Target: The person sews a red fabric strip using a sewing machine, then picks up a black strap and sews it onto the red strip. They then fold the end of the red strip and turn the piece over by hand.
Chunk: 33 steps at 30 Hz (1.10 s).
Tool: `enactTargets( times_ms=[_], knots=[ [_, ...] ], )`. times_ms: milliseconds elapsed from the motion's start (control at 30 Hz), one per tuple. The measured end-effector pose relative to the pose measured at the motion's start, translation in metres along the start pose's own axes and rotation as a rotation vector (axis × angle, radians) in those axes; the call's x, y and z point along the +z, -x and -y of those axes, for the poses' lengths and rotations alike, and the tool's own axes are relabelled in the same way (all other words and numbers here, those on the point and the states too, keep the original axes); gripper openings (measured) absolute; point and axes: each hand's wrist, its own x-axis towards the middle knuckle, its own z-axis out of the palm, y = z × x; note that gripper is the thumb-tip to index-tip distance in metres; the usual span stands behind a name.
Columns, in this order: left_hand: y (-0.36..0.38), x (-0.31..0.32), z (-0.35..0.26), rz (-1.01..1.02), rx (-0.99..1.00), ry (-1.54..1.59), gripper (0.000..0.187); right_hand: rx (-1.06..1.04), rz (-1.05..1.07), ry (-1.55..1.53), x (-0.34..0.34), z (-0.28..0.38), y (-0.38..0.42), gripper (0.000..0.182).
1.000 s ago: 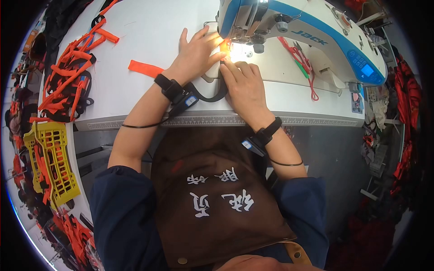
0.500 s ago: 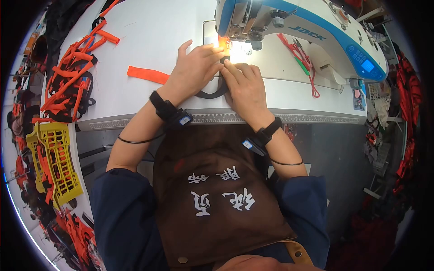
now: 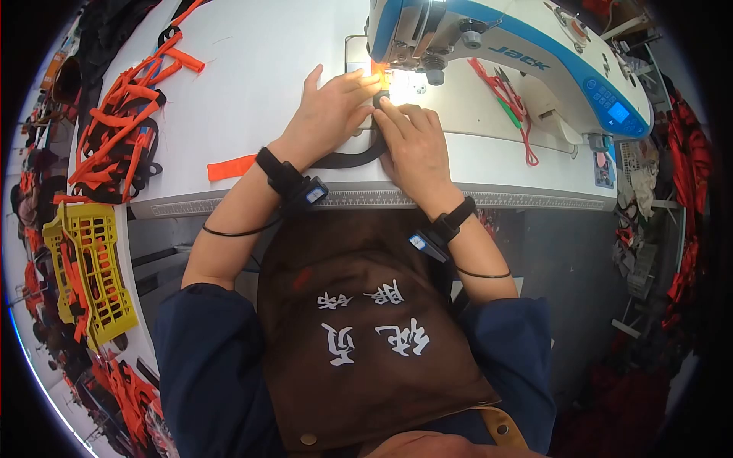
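A long black strap (image 3: 347,159) curves across the table front and runs up between my hands to the sewing machine's (image 3: 431,57) lit needle area. Orange fabric (image 3: 377,70) lies there under the presser foot. My left hand (image 3: 328,111) presses its fingertips on the orange fabric just left of the foot, thumb by the strap, little finger raised. With fingers bent together, my right hand (image 3: 414,137) holds the strap in front of the foot. An orange strip (image 3: 231,168) at the strap's far end pokes out left of my left forearm. The fingertips partly hide the strap.
Tangled orange and black straps (image 3: 122,137) lie on the left of the white table (image 3: 252,69). A yellow basket (image 3: 99,267) hangs at the lower left. Red-and-green-handled snips (image 3: 508,107) lie under the machine arm. A ruler (image 3: 366,199) runs along the front edge.
The orange strip's end has shifted left and toward the table front, and more of the black strap shows beside it. Both hands keep nearly the same place at the needle area.
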Motion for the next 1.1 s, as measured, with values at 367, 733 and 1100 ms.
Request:
enactTargets(
  times_ms=[367, 733, 1100],
  knots=[
    [-0.008, 0.0, 0.014, 0.06, -0.007, 0.005, 0.046, 0.01, 0.034, -0.002, 0.0, 0.0, -0.001, 0.052],
    [-0.011, 0.0, 0.016, 0.032, 0.0, 0.024, 0.043, 0.009, 0.039, 0.012, 0.001, 0.0, -0.001, 0.053],
    [-0.01, 0.006, 0.02, 0.019, 0.009, 0.033, 0.047, 0.002, 0.034, 0.026, 0.003, -0.001, -0.001, 0.051]
  ],
)
